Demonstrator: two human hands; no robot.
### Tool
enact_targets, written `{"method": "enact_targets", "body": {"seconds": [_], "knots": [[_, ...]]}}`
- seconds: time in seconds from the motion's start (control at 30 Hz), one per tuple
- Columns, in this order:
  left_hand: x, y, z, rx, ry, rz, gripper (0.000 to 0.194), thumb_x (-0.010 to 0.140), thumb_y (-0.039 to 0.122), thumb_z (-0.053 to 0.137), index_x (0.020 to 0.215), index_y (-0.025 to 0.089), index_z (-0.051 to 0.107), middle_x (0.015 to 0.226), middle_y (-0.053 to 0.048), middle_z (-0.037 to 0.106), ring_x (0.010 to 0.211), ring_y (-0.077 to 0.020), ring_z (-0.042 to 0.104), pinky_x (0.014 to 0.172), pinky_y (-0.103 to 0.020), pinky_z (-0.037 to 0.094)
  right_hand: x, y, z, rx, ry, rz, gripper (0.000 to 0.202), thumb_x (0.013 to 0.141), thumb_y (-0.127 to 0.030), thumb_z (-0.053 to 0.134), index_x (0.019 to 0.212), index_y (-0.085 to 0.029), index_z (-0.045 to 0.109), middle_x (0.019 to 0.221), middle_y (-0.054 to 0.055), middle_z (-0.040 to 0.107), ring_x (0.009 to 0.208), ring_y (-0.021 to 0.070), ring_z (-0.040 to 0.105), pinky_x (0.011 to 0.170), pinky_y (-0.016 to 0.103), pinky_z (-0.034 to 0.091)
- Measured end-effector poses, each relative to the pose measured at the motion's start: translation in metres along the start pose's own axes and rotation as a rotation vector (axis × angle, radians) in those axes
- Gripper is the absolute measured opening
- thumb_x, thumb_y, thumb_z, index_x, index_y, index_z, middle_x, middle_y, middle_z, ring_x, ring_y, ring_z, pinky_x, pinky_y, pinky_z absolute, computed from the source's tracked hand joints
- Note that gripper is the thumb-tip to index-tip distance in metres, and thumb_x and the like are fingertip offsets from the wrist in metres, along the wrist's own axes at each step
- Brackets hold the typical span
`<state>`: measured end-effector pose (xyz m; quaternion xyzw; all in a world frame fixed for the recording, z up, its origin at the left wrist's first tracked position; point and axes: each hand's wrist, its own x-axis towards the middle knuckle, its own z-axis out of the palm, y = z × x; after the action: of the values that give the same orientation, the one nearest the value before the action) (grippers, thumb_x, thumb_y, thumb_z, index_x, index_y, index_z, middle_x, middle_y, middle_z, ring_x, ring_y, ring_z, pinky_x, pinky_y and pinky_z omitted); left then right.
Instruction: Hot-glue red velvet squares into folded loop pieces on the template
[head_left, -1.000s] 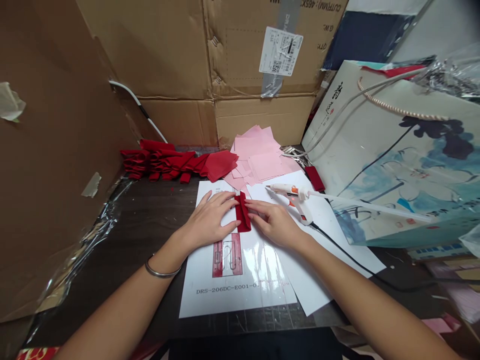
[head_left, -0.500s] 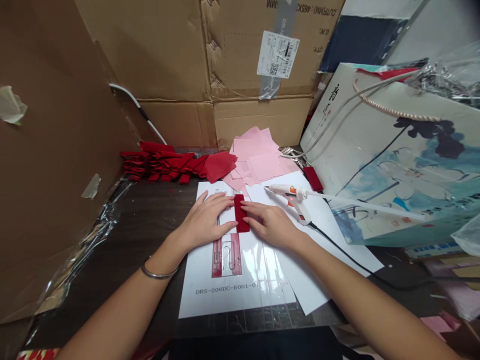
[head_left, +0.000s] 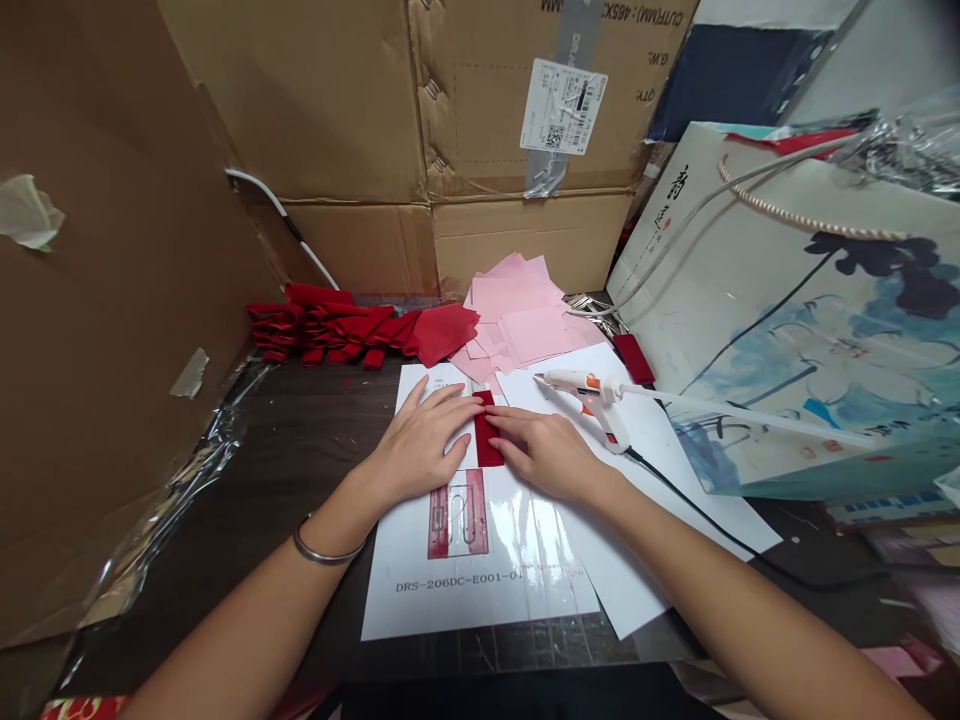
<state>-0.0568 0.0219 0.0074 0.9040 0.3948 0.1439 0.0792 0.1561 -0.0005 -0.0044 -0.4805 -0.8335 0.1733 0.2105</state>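
In the head view, we see the red piece (head_left: 490,445) lying upright in the frame on a printed sheet (head_left: 487,600), just above the sheet's red-and-white picture (head_left: 457,513). Our left hand (head_left: 424,440) is spread wide over the paper, its forefinger touching the piece near the top left corner and its thumb just beside the left edge. Our right hand (head_left: 551,450) lays its fingertips on the piece from the right; we cannot tell whether it pinches the piece or only presses it.

To the right, a glue gun (head_left: 592,395) rests on another white sheet (head_left: 630,560), near a second red piece (head_left: 634,359). Behind the hands we find pink papers (head_left: 529,300) in a loose heap, with red cloth (head_left: 330,325) piled to their left and metal clips (head_left: 600,312) to their right, beside a painted bag (head_left: 810,340).
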Motion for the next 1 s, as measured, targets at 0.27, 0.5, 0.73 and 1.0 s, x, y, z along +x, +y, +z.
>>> {"method": "enact_targets", "body": {"seconds": [0.27,0.5,0.73,1.0], "knots": [[0.004,0.002,0.002,0.061,-0.040,0.017,0.042,0.094,0.025,0.041,0.133,0.020,0.055,0.140,-0.003,0.056,0.138,-0.0270,0.040,0.119,-0.056,0.017,-0.002,-0.002,-0.001,-0.086,-0.010,-0.070,0.036,0.095,-0.024,0.045,0.125,-0.016,0.064,0.135,0.006,0.060,0.112,0.0252,0.065,0.095,0.042,0.054],[0.006,0.007,-0.002,0.112,-0.077,0.014,0.041,0.097,0.028,0.037,0.133,0.020,0.056,0.141,-0.003,0.056,0.139,-0.0269,0.038,0.119,-0.055,0.016,-0.007,0.001,-0.001,-0.103,-0.035,-0.174,0.035,0.095,-0.017,0.043,0.120,-0.018,0.067,0.127,0.003,0.066,0.106,0.0215,0.068,0.091,0.036,0.054],[0.006,0.007,0.001,0.144,-0.065,0.011,0.041,0.097,0.028,0.037,0.130,0.020,0.059,0.139,-0.003,0.057,0.139,-0.0266,0.039,0.119,-0.055,0.014,-0.015,0.002,-0.003,-0.194,-0.099,-0.265,0.042,0.087,-0.010,0.045,0.125,-0.015,0.063,0.131,0.005,0.064,0.097,0.0217,0.071,0.078,0.035,0.055],[0.006,0.006,0.003,0.172,-0.056,0.027,0.040,0.096,0.027,0.038,0.128,0.019,0.060,0.139,-0.003,0.058,0.137,-0.0279,0.040,0.118,-0.057,0.015,-0.023,-0.013,-0.008,-0.456,-0.219,-0.342,0.044,0.083,-0.008,0.047,0.124,-0.010,0.064,0.140,0.010,0.055,0.071,0.0191,0.070,0.054,0.034,0.048]]}}
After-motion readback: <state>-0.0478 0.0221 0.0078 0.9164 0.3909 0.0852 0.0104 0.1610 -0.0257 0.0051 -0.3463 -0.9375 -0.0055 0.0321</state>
